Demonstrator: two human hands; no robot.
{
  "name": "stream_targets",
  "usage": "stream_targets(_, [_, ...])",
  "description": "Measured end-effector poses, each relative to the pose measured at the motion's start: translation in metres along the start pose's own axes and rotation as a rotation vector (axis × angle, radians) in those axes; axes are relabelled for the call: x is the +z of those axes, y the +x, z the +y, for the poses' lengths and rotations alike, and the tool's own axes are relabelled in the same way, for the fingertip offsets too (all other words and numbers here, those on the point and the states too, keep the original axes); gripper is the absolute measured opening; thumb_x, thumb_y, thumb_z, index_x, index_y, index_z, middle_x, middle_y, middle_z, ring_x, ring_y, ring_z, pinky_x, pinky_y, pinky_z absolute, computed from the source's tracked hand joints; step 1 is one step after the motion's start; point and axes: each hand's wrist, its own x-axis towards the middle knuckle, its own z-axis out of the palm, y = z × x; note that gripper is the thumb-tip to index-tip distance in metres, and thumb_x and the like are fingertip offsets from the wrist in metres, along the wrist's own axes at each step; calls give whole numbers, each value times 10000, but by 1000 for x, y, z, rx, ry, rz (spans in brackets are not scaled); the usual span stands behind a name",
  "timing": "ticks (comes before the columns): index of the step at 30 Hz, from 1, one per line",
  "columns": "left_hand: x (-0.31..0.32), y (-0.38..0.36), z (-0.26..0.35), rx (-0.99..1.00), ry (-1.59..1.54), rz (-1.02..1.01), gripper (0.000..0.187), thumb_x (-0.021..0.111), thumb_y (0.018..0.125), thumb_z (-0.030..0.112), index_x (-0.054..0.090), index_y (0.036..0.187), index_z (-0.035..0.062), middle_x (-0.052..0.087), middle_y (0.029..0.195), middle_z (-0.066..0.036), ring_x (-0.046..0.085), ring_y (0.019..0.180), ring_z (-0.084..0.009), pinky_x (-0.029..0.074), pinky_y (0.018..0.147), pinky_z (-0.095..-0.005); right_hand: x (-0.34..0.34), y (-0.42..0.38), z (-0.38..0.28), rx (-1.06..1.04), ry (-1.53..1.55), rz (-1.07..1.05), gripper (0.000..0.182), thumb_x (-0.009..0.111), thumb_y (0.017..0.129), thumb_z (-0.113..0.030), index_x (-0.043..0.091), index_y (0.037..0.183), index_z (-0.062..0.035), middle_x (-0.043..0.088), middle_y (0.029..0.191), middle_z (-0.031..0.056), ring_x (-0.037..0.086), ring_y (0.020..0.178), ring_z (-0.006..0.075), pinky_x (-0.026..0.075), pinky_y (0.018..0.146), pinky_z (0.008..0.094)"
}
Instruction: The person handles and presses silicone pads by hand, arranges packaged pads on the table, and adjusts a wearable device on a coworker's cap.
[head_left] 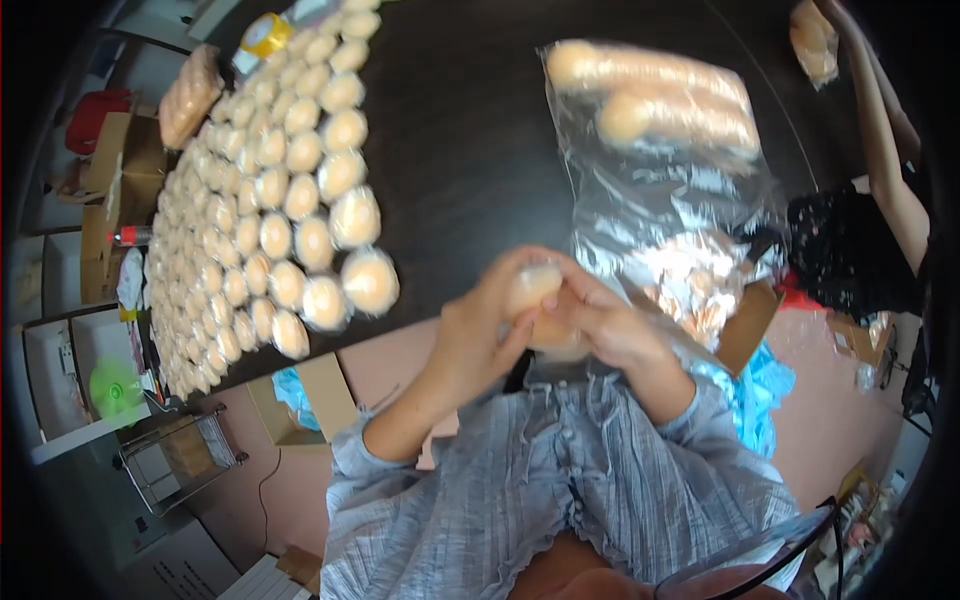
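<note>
Close in front of my body, my left hand (488,312) curls its fingers around a soft-looking beige round puff (535,287). My right hand (612,325) meets it from the other side, thumb and fingers closed on the same puff. More beige shows just under the fingers, but I cannot make out whether it is a second piece. To the left, many similar round puffs (303,203) in clear film lie in rows on the dark table (450,120). On the right is a large clear plastic bag (650,190) with two long stacks of puffs (670,85) in it.
A wrapped pack (192,97) and a yellow tape roll (266,36) sit at the far left. Another person's arm (880,130) reaches in at the upper right near a small bag (815,45). An open cardboard box (300,400) and a cart (182,455) stand on the floor.
</note>
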Motion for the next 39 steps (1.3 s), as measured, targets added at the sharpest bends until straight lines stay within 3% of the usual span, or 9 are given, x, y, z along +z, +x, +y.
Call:
stream_targets(3, [-7,15,0,285,261,-12,491,635,731,33,470,1194,51,609,986,-124,603,718,-232,468,592,-269,9,5,-7,-8,-97,35,571,494,859,5,284,1389,-39,474,1252,158,517,1066,195,409,882,241])
stream_targets(9, [-55,64,-5,-158,-248,-203,426,575,735,-47,512,1147,37,608,969,-91,567,738,-140,452,597,-232,7,14,-23,-79,36,-2,599,439,816,61,279,1385,-39,464,1259,191,542,1053,260,430,883,292])
stream_targets(12, [-73,138,-20,1,-269,-20,444,577,729,-42,504,1159,40,616,887,-66,556,639,-129,456,555,-276,-7,24,-32,-41,206,-89,628,408,791,92,263,1387,-41,461,1257,201,558,1034,293,426,896,318])
stream_targets(17, [-94,281,-103,339,790,332,370,553,773,57,497,1139,48,632,948,-140,617,689,-329,477,575,-401,-16,32,-40,22,141,-109,600,393,765,98,304,1351,6,463,1246,226,566,1020,349,458,859,363])
stream_targets(25, [-103,412,-209,268,1230,374,331,484,808,104,481,1124,5,556,1082,-189,594,757,-372,488,673,-441,-29,40,-49,60,132,-141,597,318,770,134,306,1351,-5,465,1251,192,550,1050,297,418,911,339])
stream_targets(33, [-121,375,-143,602,1087,438,322,470,788,62,488,1102,-8,552,1020,-207,572,804,-376,481,713,-415,-21,38,-37,-17,279,-55,591,455,714,47,381,1299,2,495,1211,226,536,1063,382,458,889,439])
stream_targets(35, [-103,315,-62,549,899,340,302,482,779,53,520,1075,5,573,1000,-172,577,794,-359,483,698,-394,-18,38,-42,-50,362,-6,592,482,706,22,399,1290,-19,497,1205,229,527,1075,387,467,894,468])
stream_targets(37, [-88,235,6,660,579,-72,201,537,759,64,594,952,61,605,922,-82,582,770,-286,481,664,-346,-9,36,-45,-99,321,86,564,467,730,-4,388,1288,12,491,1212,243,520,1086,392,462,892,478])
stream_targets(39, [-60,147,44,644,753,-311,135,624,753,116,651,875,65,638,930,-31,600,817,-218,478,746,-297,-4,28,-43,-86,292,122,559,466,737,-16,383,1289,22,486,1217,248,517,1089,394,457,898,478])
